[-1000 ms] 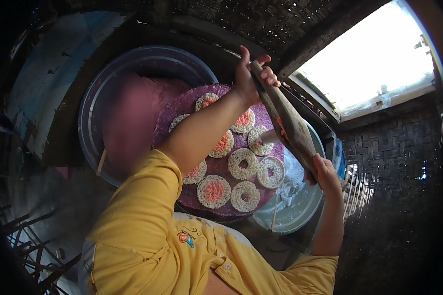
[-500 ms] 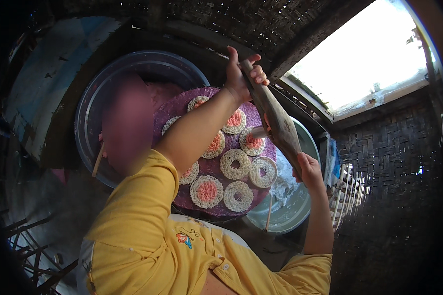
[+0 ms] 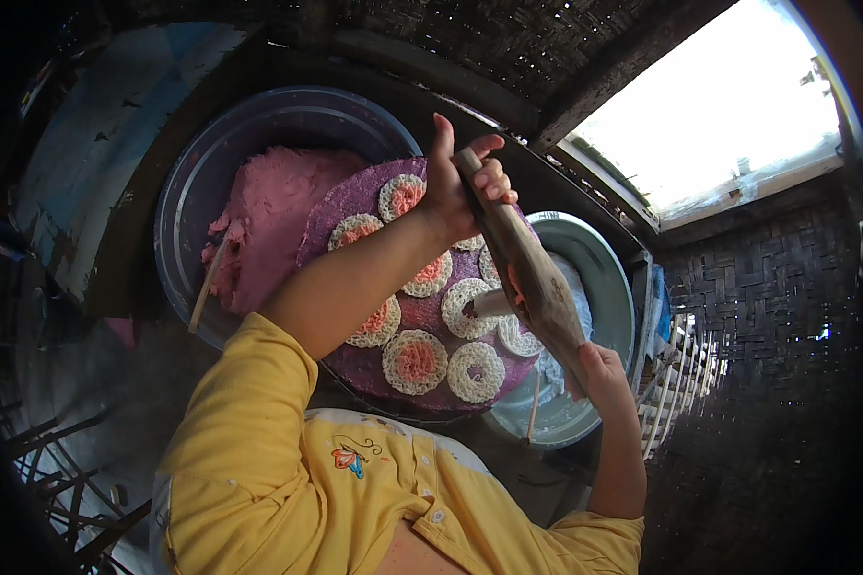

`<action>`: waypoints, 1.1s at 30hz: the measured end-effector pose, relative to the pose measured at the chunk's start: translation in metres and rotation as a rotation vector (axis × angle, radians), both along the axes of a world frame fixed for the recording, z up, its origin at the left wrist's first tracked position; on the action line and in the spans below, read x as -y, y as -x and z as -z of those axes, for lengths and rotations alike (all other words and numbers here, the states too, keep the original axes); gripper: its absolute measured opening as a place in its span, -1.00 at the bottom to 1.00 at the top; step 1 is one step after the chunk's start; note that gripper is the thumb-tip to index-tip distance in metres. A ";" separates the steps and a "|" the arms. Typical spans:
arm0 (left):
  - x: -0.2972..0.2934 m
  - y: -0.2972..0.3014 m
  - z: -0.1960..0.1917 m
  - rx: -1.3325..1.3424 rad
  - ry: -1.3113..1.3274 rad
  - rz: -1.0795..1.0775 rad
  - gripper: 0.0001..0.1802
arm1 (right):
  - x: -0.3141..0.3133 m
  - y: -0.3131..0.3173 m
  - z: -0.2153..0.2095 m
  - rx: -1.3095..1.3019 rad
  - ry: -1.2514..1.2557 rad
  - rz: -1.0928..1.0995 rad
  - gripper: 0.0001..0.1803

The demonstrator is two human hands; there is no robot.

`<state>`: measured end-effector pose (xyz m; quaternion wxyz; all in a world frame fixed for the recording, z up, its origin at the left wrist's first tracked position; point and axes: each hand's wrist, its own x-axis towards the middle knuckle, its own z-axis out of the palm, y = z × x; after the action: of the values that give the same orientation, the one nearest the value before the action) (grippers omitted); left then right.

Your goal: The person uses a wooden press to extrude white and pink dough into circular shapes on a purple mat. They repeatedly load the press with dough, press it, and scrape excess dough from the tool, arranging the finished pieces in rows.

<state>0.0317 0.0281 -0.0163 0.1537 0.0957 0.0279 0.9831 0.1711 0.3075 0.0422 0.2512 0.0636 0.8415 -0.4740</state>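
My left hand is closed round the upper end of a long wooden press, thumb and one finger sticking out. My right hand grips its lower end. A pale tube juts from the press's middle, its tip over the centre of a white lacy dough ring. Below lies a round purple board, tilted a little in view, carrying several such rings. Some have pink strands in the middle, like the one near me; another white ring has a bare hole. My left forearm hides part of the board.
Left of the board stands a dark blue tub holding pink dough and a stick. At right, a pale green basin contains white dough and another stick. Woven walls and a bright window opening border the right.
The press has come nearer to me; its tube has gone from a pink-centred ring to the neighbouring white ring. Both hands keep their grip. The view has shifted slightly.
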 end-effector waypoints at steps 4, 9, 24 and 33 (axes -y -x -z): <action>0.007 -0.002 -0.002 0.046 0.018 -0.032 -0.09 | 0.006 -0.001 0.001 -0.035 0.008 -0.033 -0.51; 0.004 -0.017 0.001 0.182 0.058 -0.032 -0.09 | 0.008 -0.014 -0.006 -0.014 -0.075 0.018 -0.52; 0.012 -0.015 -0.059 -0.106 0.046 -0.007 -0.04 | 0.018 -0.033 0.002 -0.136 0.221 -0.037 -0.48; -0.062 -0.010 -0.071 0.089 0.142 0.039 -0.08 | -0.022 -0.050 -0.022 -0.051 0.064 0.137 -0.35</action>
<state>0.0420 0.0902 0.0544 0.1803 0.0410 0.0887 0.9787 0.2213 0.3297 0.0640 0.1986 0.1009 0.8256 -0.5184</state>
